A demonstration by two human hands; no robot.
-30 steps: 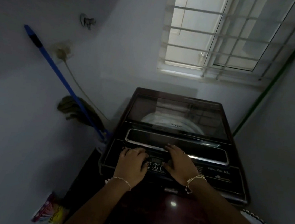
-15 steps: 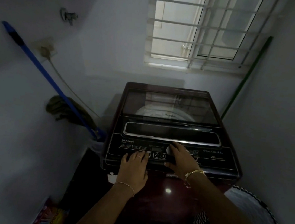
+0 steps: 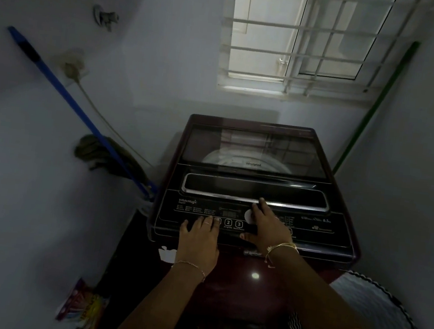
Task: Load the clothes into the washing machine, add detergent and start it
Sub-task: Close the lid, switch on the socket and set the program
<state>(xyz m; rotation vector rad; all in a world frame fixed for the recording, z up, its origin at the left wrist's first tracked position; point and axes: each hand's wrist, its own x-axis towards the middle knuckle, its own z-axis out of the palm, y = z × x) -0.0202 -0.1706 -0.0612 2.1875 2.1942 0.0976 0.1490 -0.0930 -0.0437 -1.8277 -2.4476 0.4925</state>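
Note:
A dark maroon top-loading washing machine [image 3: 337, 240] stands under the window, its glass lid [image 3: 255, 149] closed over the white drum. My left hand [image 3: 198, 239] rests flat on the front edge, fingertips touching the control panel [image 3: 194, 210] beside the numbered buttons [image 3: 233, 223]. My right hand [image 3: 266, 222] lies spread on the panel over the white dial, forefinger reaching the chrome lid handle [image 3: 207, 192]. No clothes show outside the drum.
A blue mop handle [image 3: 64, 93] leans on the left wall with a cloth [image 3: 95, 153] below it. A green pole [image 3: 370, 111] stands in the right corner. A colourful packet [image 3: 83, 306] lies on the floor left. A white basket [image 3: 383, 313] sits at lower right.
My left hand slid back from the panel towards the front edge. My right hand moved right and further onto the dial. The view pulled back and tilted up.

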